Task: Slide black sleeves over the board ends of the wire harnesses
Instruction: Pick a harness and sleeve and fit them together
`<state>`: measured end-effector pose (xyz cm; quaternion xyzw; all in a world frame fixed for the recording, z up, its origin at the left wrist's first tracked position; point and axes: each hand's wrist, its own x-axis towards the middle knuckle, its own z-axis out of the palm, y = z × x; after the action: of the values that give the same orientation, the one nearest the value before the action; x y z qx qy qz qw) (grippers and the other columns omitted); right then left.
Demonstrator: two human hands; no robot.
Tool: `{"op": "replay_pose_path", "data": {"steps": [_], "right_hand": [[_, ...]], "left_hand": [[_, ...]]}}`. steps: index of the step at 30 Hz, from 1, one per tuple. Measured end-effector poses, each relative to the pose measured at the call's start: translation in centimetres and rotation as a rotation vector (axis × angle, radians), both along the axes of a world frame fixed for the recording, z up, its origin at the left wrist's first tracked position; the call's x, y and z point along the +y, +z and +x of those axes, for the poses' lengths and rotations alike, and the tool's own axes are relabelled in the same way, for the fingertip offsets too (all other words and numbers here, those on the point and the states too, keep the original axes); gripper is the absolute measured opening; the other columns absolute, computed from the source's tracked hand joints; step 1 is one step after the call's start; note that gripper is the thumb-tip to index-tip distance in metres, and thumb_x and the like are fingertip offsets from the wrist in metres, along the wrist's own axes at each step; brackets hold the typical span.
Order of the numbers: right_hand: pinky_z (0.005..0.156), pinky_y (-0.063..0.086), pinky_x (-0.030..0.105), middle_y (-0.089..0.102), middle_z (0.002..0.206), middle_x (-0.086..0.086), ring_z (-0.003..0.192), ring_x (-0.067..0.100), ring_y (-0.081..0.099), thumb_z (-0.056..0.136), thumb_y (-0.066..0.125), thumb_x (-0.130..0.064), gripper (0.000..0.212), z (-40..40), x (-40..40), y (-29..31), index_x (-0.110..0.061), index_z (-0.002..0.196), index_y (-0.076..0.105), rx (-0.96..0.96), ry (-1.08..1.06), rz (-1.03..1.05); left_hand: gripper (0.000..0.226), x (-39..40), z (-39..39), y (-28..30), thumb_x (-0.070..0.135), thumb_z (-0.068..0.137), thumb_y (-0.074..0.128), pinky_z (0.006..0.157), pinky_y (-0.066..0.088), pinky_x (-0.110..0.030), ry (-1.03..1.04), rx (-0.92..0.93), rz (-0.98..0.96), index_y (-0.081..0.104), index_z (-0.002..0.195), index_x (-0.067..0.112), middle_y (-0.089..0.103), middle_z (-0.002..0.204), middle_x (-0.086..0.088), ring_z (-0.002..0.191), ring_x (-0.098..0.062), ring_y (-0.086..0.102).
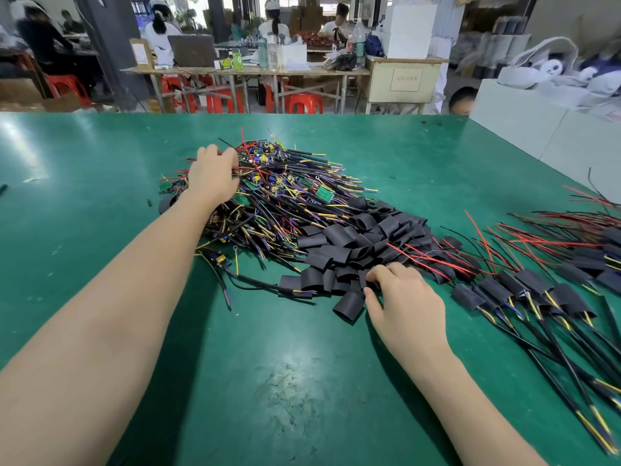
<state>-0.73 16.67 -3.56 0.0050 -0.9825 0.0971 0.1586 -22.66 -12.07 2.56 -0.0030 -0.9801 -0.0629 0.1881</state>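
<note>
A big tangle of wire harnesses (pixel 279 193) with small green boards lies mid-table. My left hand (pixel 212 174) reaches into its far left side, fingers closed on wires and a board there. A heap of flat black sleeves (pixel 356 243) lies to the right of the tangle. My right hand (pixel 400 297) rests at the heap's near edge, thumb and forefinger pinching at a sleeve; one loose sleeve (pixel 348 306) lies just left of the thumb. Harnesses with sleeves fitted on them (pixel 537 294) fan out at the right.
The green table (pixel 302 381) carries all of this. White boxes (pixel 537 129) stand at its far right corner. Beyond the table are wooden benches, red stools and several seated people.
</note>
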Motion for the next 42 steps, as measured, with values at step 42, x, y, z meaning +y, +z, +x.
{"op": "replay_pose_path", "data": {"steps": [42], "right_hand": [[0.079,0.049,0.034,0.062,0.106,0.0,0.109,0.023,0.053,0.09,0.058,-0.044,0.034,-1.4,0.5,-1.3,-0.023,0.116,0.065,0.031,-0.004,-0.206]], "left_hand": [[0.018,3.9,20.1,-5.2,0.028,0.082,0.075,0.077,0.052,-0.035,-0.368,-0.338,0.316,0.058,0.084,0.025,0.059,0.077,0.009,0.069,-0.015,0.053]]}}
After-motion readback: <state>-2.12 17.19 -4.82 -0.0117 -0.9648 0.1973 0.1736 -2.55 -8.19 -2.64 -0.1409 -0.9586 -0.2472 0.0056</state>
